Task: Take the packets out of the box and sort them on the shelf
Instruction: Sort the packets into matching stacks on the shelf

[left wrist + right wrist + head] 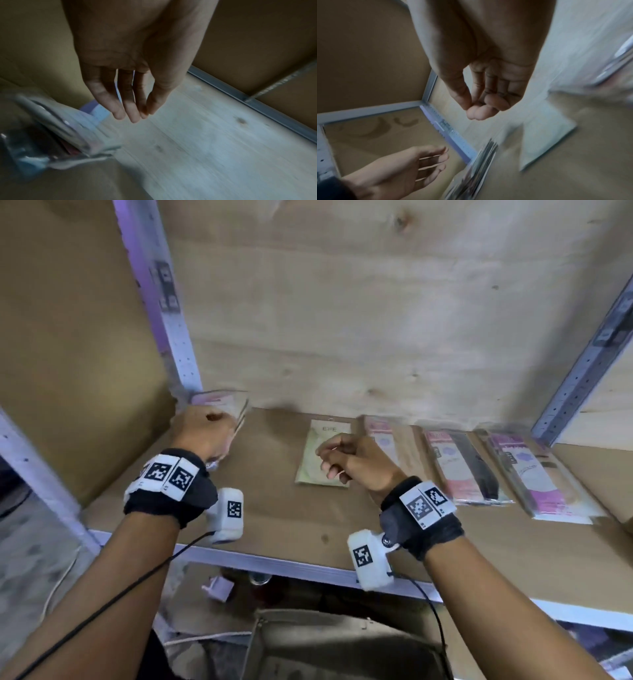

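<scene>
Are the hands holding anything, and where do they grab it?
Nothing. The left hand is open beside the packet stack; the right hand is curled, empty.

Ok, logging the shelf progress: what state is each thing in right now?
Left hand: open, empty.
Right hand: fingers curled, empty.
Clear plastic packet stack: tilted up, in the left corner.
Pale green flat packet: lying flat.
Pink plastic packets: flat, side by side.
Brown cardboard box: open.
</scene>
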A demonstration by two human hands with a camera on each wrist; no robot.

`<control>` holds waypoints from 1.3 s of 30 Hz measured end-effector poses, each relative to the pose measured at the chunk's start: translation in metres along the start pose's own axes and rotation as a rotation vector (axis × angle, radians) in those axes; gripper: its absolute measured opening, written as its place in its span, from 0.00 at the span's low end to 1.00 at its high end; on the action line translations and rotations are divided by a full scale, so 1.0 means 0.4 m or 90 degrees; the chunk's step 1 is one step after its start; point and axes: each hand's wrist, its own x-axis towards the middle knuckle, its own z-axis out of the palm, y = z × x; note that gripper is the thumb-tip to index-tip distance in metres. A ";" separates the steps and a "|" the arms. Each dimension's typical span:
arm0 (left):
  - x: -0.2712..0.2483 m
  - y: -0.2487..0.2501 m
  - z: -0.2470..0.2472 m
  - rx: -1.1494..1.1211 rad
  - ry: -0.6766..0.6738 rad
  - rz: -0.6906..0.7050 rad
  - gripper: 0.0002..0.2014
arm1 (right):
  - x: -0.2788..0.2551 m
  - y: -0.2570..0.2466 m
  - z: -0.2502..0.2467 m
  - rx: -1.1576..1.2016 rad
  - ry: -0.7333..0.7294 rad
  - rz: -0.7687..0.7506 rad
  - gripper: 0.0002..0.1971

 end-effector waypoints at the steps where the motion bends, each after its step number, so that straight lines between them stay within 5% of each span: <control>1: 0.016 -0.012 -0.025 0.004 0.013 -0.006 0.17 | 0.031 -0.015 0.035 -0.006 -0.011 -0.001 0.04; 6: 0.056 -0.068 -0.129 -0.003 0.032 -0.021 0.04 | 0.166 -0.063 0.213 -0.026 -0.064 0.025 0.04; 10: 0.063 -0.107 -0.171 -0.004 0.001 -0.071 0.11 | 0.247 -0.077 0.322 -0.036 -0.061 0.055 0.10; 18: 0.054 -0.136 -0.160 0.034 -0.150 -0.055 0.09 | 0.318 -0.038 0.429 -0.036 -0.024 0.134 0.12; 23: 0.039 -0.146 -0.160 0.045 -0.177 -0.061 0.13 | 0.319 -0.018 0.419 0.023 -0.035 0.204 0.04; 26: 0.028 -0.142 -0.159 0.030 -0.206 -0.061 0.05 | 0.297 -0.012 0.380 0.089 -0.043 0.226 0.01; 29: 0.013 -0.134 -0.151 0.053 -0.220 -0.054 0.07 | 0.257 0.000 0.329 0.137 -0.049 0.223 0.07; 33: -0.007 -0.112 -0.133 -0.012 -0.236 -0.053 0.09 | 0.191 0.005 0.264 0.148 -0.039 0.161 0.06; 39: -0.054 -0.053 -0.077 -0.267 -0.302 -0.108 0.26 | 0.105 -0.030 0.184 0.092 0.000 -0.015 0.03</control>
